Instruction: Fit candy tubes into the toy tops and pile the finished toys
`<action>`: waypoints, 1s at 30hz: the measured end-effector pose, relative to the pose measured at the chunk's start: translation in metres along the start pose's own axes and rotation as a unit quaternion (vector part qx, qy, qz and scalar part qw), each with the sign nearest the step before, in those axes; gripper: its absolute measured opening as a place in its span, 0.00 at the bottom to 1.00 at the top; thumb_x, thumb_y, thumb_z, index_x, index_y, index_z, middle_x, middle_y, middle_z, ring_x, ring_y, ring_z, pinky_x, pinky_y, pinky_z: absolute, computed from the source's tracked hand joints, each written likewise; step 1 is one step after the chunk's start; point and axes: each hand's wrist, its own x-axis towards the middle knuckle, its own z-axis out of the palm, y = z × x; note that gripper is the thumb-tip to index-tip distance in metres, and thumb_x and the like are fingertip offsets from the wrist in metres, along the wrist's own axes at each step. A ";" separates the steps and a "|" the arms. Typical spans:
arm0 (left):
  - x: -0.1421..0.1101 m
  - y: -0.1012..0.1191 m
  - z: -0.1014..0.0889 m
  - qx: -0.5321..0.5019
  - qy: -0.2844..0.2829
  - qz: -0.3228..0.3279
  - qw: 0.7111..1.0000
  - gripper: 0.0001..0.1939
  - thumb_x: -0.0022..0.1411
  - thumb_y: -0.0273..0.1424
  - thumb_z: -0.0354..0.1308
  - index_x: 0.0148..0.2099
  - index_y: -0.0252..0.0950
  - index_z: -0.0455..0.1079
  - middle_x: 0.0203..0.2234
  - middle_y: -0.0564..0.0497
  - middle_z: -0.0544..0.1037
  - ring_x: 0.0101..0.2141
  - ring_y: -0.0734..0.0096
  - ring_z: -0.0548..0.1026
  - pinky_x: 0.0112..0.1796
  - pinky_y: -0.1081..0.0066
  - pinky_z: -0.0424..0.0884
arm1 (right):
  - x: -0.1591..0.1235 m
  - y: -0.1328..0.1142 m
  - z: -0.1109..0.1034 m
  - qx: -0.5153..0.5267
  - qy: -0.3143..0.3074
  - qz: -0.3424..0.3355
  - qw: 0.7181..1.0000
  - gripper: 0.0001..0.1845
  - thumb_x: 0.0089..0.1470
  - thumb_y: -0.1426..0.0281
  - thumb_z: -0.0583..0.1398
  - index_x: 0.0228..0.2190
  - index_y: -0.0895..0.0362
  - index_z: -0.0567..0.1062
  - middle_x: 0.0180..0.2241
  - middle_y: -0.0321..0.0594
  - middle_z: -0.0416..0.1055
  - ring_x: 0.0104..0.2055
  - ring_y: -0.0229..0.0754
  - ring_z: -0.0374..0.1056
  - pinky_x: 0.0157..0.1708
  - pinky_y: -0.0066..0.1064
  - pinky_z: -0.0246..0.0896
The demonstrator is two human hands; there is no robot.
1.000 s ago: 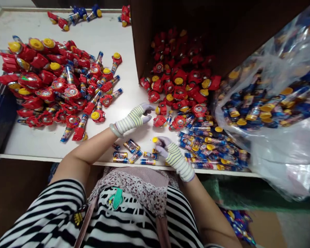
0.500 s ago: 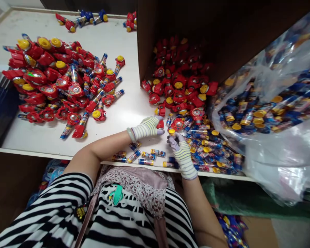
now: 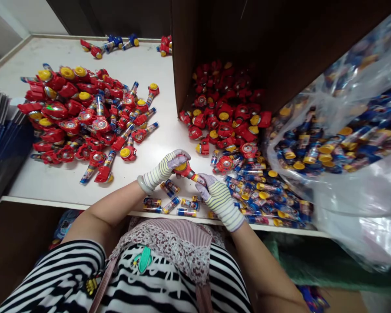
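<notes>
Both my hands wear striped knit gloves and meet over the table's front edge. My left hand [image 3: 165, 167] is closed around a red toy piece with a yellow cap [image 3: 184, 169]. My right hand [image 3: 215, 195] pinches a small printed tube [image 3: 198, 178] whose end is against the red piece. Several loose tubes [image 3: 169, 201] lie on the white table [image 3: 52, 182] just under my hands.
A big pile of red toys with tubes fitted [image 3: 81, 117] lies at the left. An open cardboard box [image 3: 234, 52] spills red pieces [image 3: 224, 117]. A clear plastic bag of tubes [image 3: 342, 143] sits at the right, with spilled tubes [image 3: 263, 191]. Dark stacked sheets [image 3: 0, 134] line the far left.
My left hand took a red piece from the table and my right brought a tube up; the two now join in front of me, nearer the table edge.
</notes>
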 end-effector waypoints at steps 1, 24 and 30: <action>0.000 0.002 0.001 0.014 0.014 0.009 1.000 0.22 0.62 0.47 0.58 0.43 0.31 0.70 0.28 0.49 0.74 0.22 0.74 0.71 0.23 0.76 0.68 | 0.000 -0.003 -0.001 -0.008 -0.010 0.002 1.000 0.24 0.66 0.59 0.51 0.53 0.58 0.74 0.47 0.51 0.78 0.46 0.49 0.74 0.45 0.36 0.68; -0.002 0.022 0.003 0.067 0.034 0.014 0.997 0.19 0.54 0.45 0.61 0.37 0.33 0.73 0.30 0.48 0.75 0.30 0.70 0.72 0.33 0.72 0.70 | -0.002 -0.041 0.000 0.525 -0.140 0.206 0.814 0.29 0.57 0.43 0.56 0.33 0.57 0.74 0.19 0.28 0.57 0.20 0.33 0.50 0.22 0.27 0.47; -0.007 0.012 0.005 0.068 0.065 0.022 0.995 0.19 0.56 0.45 0.61 0.40 0.33 0.73 0.33 0.47 0.76 0.31 0.69 0.72 0.35 0.71 0.71 | 0.000 -0.032 0.012 0.352 -0.058 0.133 0.925 0.25 0.59 0.46 0.53 0.30 0.54 0.72 0.26 0.36 0.69 0.26 0.39 0.63 0.28 0.30 0.59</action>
